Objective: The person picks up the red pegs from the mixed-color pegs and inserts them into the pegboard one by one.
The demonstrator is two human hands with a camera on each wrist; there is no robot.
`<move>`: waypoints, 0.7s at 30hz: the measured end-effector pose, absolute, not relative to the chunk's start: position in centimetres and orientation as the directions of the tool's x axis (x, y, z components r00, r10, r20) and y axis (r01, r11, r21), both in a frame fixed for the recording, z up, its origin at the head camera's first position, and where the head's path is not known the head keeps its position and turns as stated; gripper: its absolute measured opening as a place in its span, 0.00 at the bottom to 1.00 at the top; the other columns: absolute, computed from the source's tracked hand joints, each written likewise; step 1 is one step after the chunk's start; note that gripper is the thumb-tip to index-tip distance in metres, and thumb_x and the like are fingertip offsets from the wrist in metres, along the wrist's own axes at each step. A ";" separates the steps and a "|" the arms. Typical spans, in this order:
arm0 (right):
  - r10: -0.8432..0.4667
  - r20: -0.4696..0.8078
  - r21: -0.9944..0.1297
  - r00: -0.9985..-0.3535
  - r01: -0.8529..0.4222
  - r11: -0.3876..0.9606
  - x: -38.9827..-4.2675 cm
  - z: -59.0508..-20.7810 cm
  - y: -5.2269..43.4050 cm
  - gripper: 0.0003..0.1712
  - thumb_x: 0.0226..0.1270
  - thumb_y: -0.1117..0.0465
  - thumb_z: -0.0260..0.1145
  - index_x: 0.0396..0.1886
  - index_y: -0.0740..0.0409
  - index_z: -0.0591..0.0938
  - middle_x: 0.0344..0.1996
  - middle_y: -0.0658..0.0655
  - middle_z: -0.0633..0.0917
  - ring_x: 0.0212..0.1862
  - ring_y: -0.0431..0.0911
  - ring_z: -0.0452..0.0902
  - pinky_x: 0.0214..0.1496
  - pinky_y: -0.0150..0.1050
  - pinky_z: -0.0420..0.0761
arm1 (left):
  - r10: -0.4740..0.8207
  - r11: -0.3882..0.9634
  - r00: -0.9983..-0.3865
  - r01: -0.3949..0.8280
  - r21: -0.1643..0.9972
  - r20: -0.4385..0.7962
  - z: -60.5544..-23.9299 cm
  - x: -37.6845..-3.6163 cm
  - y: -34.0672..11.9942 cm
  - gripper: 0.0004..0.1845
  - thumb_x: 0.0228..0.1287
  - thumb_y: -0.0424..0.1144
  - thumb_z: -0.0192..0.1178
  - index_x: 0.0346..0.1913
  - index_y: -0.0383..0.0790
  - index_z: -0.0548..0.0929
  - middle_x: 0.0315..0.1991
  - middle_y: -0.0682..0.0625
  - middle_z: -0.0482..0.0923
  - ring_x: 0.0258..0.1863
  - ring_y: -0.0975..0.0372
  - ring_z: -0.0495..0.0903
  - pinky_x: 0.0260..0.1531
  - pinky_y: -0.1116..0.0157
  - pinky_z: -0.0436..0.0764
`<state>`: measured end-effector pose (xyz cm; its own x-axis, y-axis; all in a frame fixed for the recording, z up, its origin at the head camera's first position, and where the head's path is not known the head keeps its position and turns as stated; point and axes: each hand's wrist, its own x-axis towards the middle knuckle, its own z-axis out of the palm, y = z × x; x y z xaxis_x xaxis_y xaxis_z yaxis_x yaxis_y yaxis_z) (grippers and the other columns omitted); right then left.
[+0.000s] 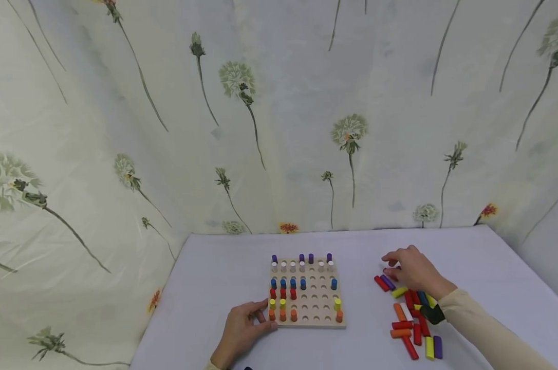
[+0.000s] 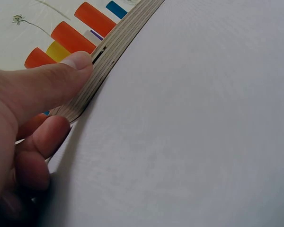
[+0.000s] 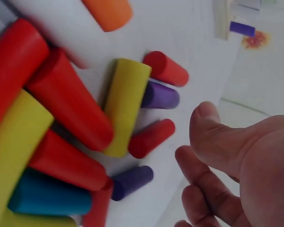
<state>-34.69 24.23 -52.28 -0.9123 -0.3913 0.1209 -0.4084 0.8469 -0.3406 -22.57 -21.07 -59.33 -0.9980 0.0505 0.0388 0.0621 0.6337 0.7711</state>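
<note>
White tabletop [image 1: 362,313], left hand [image 1: 242,326] gripping pegboard [image 1: 309,313] at corner, room between it and pegs [image 1: 406,312], right hand [image 1: 415,270] loosely spread

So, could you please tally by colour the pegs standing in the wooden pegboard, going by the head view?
Purple pegs: 4
White pegs: 6
Blue pegs: 5
Red pegs: 3
Yellow pegs: 3
Orange pegs: 4
Total in the wooden pegboard: 25
</note>
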 end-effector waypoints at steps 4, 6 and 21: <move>-0.398 0.111 -0.341 -0.911 -0.411 0.846 -34.6 -53.4 24.4 0.13 0.65 0.66 0.76 0.49 0.63 0.91 0.36 0.52 0.90 0.42 0.52 0.75 0.43 0.47 0.79 | 0.055 0.626 -0.998 0.060 0.777 0.033 -59.5 -22.5 -21.1 0.32 0.56 0.54 0.80 0.62 0.43 0.89 0.28 0.62 0.81 0.21 0.70 0.68 0.21 0.72 0.63; -0.394 0.103 -0.340 -0.914 -0.404 0.849 -34.5 -53.9 24.4 0.12 0.65 0.66 0.76 0.47 0.62 0.91 0.36 0.51 0.89 0.42 0.51 0.74 0.44 0.48 0.79 | 0.057 0.624 -0.998 0.060 0.779 0.032 -59.6 -22.3 -21.1 0.32 0.56 0.54 0.80 0.62 0.43 0.89 0.28 0.62 0.81 0.21 0.69 0.68 0.21 0.72 0.63; -0.310 0.134 -0.373 -0.941 -0.338 0.864 -35.1 -56.1 24.2 0.09 0.63 0.66 0.77 0.44 0.57 0.91 0.30 0.49 0.87 0.39 0.50 0.73 0.41 0.45 0.75 | 0.061 0.631 -0.997 0.071 0.773 0.042 -59.7 -22.6 -21.3 0.32 0.56 0.55 0.80 0.62 0.44 0.89 0.27 0.62 0.81 0.20 0.69 0.69 0.21 0.72 0.64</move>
<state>-35.14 24.16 -56.08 -0.9412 -0.3101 0.1338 -0.3377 0.8641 -0.3732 -22.64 -21.26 -59.66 -0.9972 0.0615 0.0418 0.0713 0.6308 0.7727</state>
